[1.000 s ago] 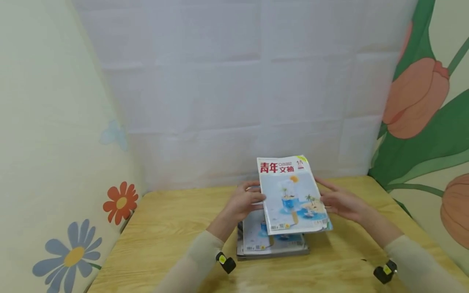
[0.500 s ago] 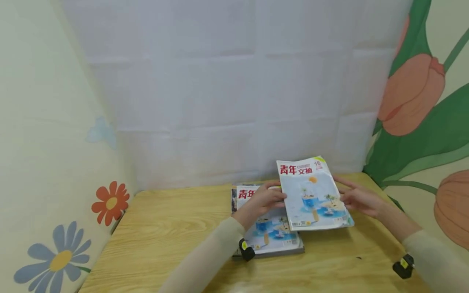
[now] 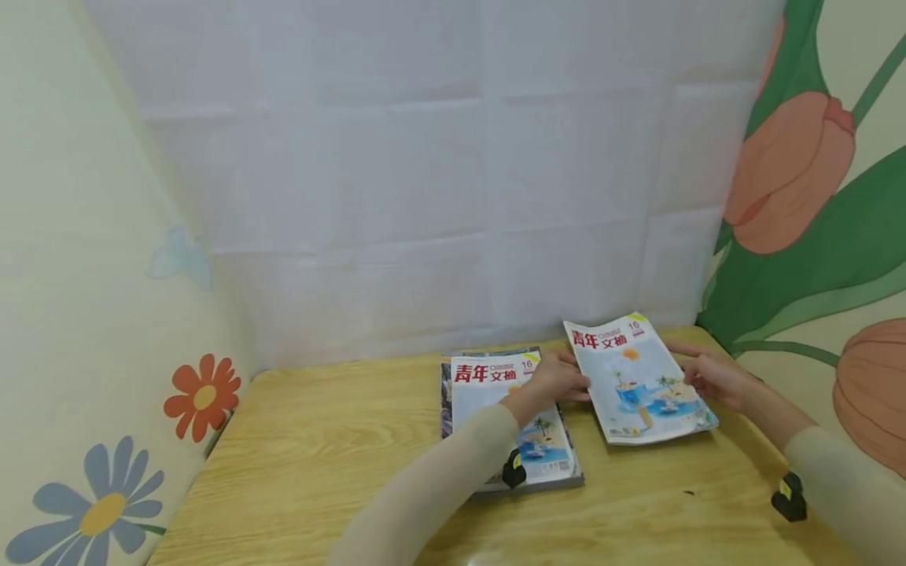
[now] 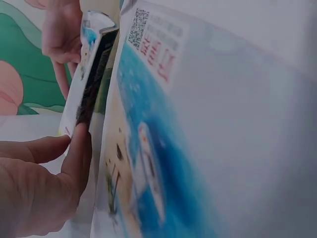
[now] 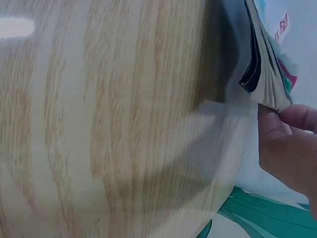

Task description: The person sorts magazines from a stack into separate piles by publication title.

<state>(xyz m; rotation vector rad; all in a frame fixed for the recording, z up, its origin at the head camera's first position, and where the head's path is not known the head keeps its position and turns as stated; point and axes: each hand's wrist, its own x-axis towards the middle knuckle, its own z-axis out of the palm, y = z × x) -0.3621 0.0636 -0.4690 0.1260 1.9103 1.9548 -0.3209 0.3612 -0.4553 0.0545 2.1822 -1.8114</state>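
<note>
Fingers [image 3: 566,379] partly hidden behind magazine [image 3: 640,385]

The held magazine [image 3: 640,381] is paper, its cover smooth with a slight sheen, its page edges [image 5: 273,89] matt. The tabletop [image 3: 340,424] shows wood grain under a glossy finish. The backdrop [image 3: 396,173] looks like creased matt cloth; the 2 sleeves [image 3: 425,491], matt fabric; the wrist cameras [image 3: 789,497], plastic.

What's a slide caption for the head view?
Left hand and right hand hold a magazine over a wooden table, beside a magazine stack.
</note>
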